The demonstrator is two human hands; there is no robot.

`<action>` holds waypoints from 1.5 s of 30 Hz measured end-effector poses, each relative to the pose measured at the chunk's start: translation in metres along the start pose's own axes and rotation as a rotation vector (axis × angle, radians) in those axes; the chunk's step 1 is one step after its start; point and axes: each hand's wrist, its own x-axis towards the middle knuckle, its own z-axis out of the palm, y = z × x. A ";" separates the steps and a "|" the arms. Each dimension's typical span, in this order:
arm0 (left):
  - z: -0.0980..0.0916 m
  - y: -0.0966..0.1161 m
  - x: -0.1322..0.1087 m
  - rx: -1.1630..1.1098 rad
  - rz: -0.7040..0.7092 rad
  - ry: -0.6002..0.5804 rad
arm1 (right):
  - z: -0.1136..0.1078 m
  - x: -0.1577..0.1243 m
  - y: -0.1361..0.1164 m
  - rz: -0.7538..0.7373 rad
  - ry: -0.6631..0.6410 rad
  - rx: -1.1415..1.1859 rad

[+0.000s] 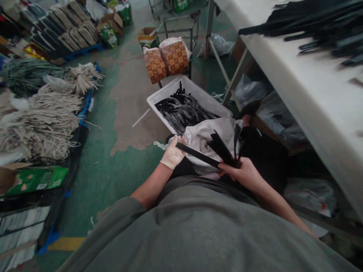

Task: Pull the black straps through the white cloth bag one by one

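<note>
My left hand (173, 153) wears a pale glove and is closed on one end of a long flat black strip (197, 155). My bare right hand (242, 172) is closed around the strip's other end together with a bunch of similar black strips (224, 149) that fan upward. Both hands are over my lap, just in front of a white plastic bag (207, 134). Beyond the bag a white plastic crate (170, 94) on the floor holds several more black strips (184, 111).
A white table (297, 87) runs along the right, with a heap of black strips (317, 26) on it. Bundles of pale cord (42, 121) lie at the left on the green floor. A stool with a checked cushion (167, 58) stands behind the crate. Cartons are stacked far back.
</note>
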 end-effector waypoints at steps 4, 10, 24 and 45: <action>-0.012 0.007 -0.001 0.028 0.024 0.022 | -0.003 -0.006 0.003 -0.113 0.111 -0.178; -0.010 0.007 -0.013 -0.115 -0.063 0.053 | -0.001 0.005 0.008 -0.330 0.140 -0.482; -0.002 0.001 -0.022 -0.291 -0.095 0.063 | 0.005 0.011 0.012 -0.320 0.149 -0.597; -0.010 -0.011 -0.009 -0.288 -0.074 0.053 | 0.008 0.018 0.021 -0.281 0.111 -0.700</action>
